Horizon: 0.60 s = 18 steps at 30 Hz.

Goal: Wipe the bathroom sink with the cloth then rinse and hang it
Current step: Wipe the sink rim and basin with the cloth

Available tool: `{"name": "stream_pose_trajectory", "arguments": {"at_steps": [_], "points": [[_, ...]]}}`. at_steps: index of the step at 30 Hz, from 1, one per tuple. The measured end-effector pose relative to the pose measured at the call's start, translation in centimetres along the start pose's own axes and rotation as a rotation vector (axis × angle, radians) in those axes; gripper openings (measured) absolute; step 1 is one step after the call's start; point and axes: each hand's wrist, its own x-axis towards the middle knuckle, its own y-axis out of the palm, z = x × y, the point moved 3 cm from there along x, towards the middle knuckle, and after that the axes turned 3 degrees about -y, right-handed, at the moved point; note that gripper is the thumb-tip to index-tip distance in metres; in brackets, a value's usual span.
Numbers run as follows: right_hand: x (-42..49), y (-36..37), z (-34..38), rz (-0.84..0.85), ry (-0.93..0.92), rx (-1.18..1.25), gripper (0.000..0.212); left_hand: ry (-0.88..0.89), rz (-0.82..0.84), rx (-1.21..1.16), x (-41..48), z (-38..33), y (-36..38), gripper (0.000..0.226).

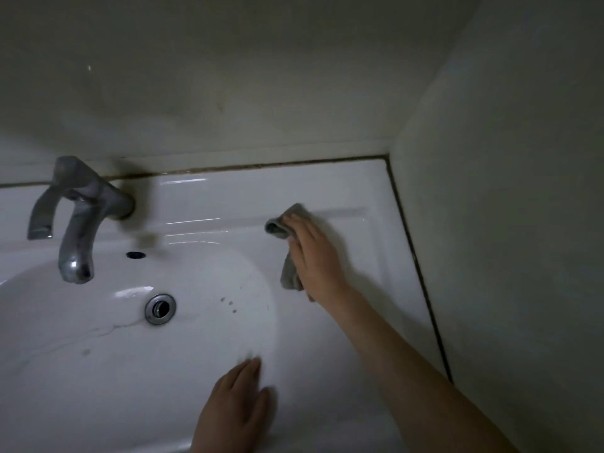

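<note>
A white bathroom sink [209,204] fills the lower frame, its basin on the left and a flat ledge on the right. A small grey cloth [287,269] lies bunched on that right ledge. My right hand [313,253] lies flat on top of it with straight fingers, pressing it against the ledge; most of the cloth is hidden under the palm. My left hand [238,407] rests with straight fingers on the front right rim of the basin and holds nothing.
A grey metal tap [78,217] with a lever stands at the back left, its spout over the basin. A metal drain [160,308] and an overflow hole [135,255] sit in the basin. Walls close in behind and at the right [506,223].
</note>
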Motion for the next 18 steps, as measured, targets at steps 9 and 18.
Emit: {"name": "stream_pose_trajectory", "arguments": {"at_steps": [9, 18], "points": [[-3.1, -4.8, -2.6, -0.556, 0.337, -0.023, 0.037, -0.016, 0.04, 0.026, -0.3, 0.3, -0.1, 0.063], [-0.2, 3.4, -3.3, -0.513, 0.408, -0.49, 0.053, 0.07, 0.027, 0.063, -0.2, -0.2, -0.3, 0.055]]}}
